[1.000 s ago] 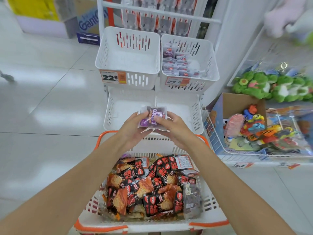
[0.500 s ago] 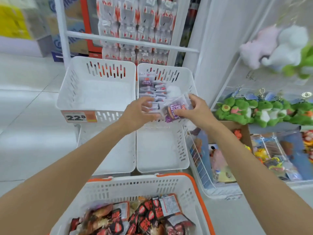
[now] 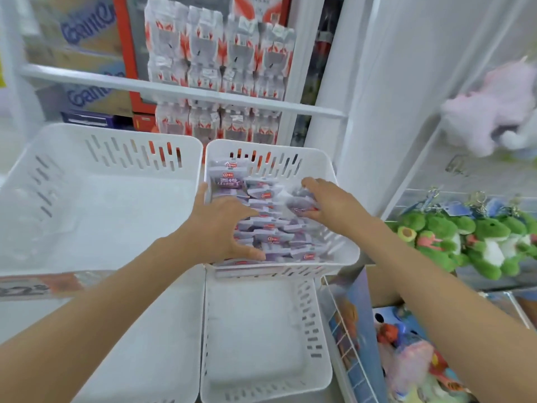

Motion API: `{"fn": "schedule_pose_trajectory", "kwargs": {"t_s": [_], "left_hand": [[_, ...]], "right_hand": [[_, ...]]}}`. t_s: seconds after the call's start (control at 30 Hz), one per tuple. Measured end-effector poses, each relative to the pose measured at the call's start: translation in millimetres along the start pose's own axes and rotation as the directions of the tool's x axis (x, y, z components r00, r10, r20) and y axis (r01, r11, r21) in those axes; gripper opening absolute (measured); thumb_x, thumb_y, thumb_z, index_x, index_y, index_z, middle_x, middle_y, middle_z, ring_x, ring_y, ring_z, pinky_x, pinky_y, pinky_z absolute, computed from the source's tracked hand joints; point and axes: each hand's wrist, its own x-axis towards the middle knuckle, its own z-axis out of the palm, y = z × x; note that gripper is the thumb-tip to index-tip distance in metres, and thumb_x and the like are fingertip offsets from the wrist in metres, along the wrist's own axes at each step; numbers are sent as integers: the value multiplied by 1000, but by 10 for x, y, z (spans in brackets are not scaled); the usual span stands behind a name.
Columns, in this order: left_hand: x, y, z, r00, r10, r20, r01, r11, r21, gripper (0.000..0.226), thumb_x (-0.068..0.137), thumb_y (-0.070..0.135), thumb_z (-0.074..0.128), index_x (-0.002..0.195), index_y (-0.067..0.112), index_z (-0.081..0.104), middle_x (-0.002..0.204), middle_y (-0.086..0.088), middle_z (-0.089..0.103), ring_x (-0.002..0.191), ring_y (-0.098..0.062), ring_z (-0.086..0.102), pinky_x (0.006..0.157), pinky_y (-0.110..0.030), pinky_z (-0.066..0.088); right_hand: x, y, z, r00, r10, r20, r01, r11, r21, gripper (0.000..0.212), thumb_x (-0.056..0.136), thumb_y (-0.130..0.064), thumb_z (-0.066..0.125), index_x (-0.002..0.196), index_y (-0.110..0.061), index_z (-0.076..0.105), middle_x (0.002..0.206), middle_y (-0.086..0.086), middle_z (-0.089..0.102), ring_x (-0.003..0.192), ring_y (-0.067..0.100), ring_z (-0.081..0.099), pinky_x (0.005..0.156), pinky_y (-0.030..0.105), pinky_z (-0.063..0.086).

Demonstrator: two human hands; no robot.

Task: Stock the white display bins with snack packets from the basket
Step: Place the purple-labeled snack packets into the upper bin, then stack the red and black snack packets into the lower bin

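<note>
left grip [image 3: 223, 228] fingers spread, flat on purple-white snack packets [image 3: 270, 237] in far-right white slotted plastic bin [image 3: 347, 253]. right grip [image 3: 328, 203] pinches tilted packet [image 3: 299, 205] atop pile, right side.

price label [image 3: 43, 286] blurred, upper-left bin [image 3: 122, 132] cut by left edge

upper left bin [image 3: 96, 216] open, upper right bin [image 3: 343, 251] packed with packets [image 3: 270, 225]
</note>
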Motion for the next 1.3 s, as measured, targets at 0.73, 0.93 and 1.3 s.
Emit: {"fn": "schedule_pose_trajectory", "kwargs": {"t_s": [0.73, 0.93, 1.3], "left_hand": [[-75, 46, 19, 998, 4, -55, -2, 999, 44, 85, 73, 85, 38, 144, 39, 37, 147, 12, 47, 142, -14, 33, 114, -54, -19], [-95, 80, -1, 997, 7, -80, -6, 1000, 15, 82, 74, 83, 40, 143, 39, 39, 144, 11, 50, 141, -14, 35, 113, -52, -20], [-161, 14, -12, 937, -169, -306, 41, 922, -384, 50, 84, 57, 62, 124, 27, 62, 123, 5, 65, 112, -10, 53, 115, -38, 23]], "right_hand": [[231, 60, 196, 942, 68, 327, -218, 868, 447, 52, 95, -37, 59, 144, -29, 44, 149, 5, 31, 139, 22, 32, 107, 23, 22], [333, 68, 438, 937, 125, 327, -282, 822, 495, 58, 97, -36, 56, 149, -28, 32, 157, -1, 23, 144, 20, 25, 117, 35, 22], [-92, -280, 154, 959, 263, -107, -172, 839, 516, 50, 94, -27, 59, 142, -25, 45, 151, 2, 37, 138, 18, 35, 116, 36, 26]]}}
